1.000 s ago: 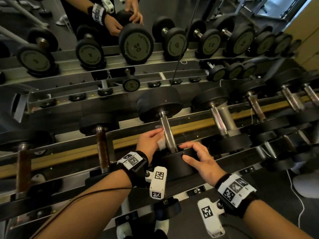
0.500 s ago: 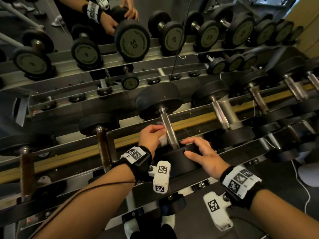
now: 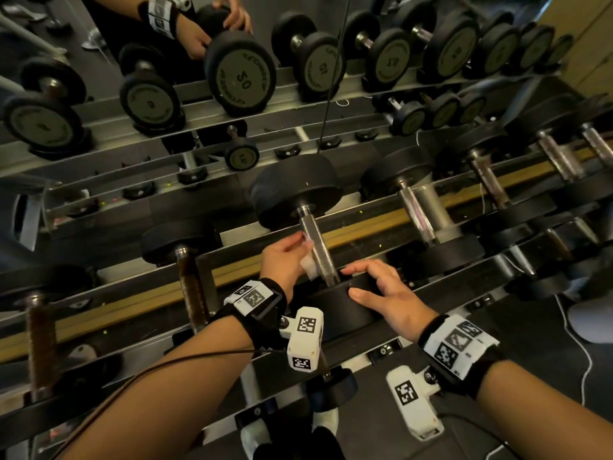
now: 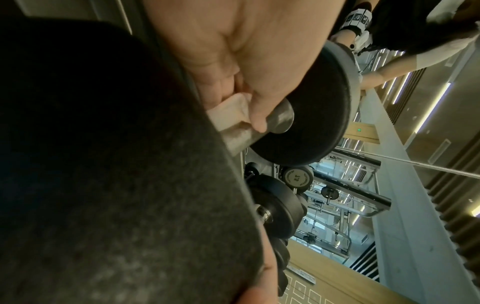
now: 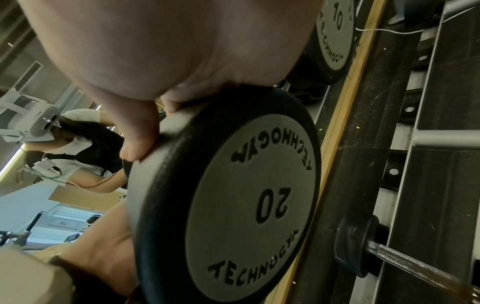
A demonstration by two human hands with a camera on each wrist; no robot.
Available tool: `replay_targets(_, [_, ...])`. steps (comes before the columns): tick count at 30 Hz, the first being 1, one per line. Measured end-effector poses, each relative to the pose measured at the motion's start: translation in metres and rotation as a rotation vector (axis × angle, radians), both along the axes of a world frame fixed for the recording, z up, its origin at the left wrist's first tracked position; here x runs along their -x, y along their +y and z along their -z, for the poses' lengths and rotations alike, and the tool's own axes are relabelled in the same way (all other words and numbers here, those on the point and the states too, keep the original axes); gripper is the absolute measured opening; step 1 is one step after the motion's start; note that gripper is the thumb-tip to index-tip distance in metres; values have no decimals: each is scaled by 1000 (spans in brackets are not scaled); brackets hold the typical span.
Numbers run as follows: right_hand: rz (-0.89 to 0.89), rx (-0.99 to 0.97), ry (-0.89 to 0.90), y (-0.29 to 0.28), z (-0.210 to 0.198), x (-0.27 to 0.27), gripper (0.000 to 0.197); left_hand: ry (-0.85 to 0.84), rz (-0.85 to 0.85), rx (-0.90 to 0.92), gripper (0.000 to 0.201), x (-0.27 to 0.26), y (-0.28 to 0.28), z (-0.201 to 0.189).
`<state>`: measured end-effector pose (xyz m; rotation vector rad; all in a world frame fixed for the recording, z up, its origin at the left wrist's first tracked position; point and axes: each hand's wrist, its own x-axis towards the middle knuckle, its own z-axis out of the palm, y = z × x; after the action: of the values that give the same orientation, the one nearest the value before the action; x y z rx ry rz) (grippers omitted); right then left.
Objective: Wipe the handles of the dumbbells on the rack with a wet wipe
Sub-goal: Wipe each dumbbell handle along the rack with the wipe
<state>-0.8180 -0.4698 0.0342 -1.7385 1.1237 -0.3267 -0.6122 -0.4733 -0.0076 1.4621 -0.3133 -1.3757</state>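
The wet wipe point(image 3: 307, 265) is pinched in the left hand point(image 3: 283, 260) against the steel handle point(image 3: 316, 247) of the 20 dumbbell (mid-rack), whose near head point(image 3: 335, 310) is steadied under the flat, relaxed right hand point(image 3: 388, 295). One handle is judged in progress; neighbouring handles point(image 3: 418, 217) appear left.

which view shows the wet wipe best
The left wrist view: the wet wipe sits close up, pinched against the handle by the left hand. The head view shows only a small white scrap; the right wrist view shows none.
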Motion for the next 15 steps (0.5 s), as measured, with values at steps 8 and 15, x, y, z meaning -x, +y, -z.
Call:
replay_targets(8, [7,-18,2,0,-4,-2,34,58,-98,2,37,-2,-10,-2])
replay_targets(15, [24,-19,-1,-1,-1,-2,34,3,-57,16,43,-3,-8,1])
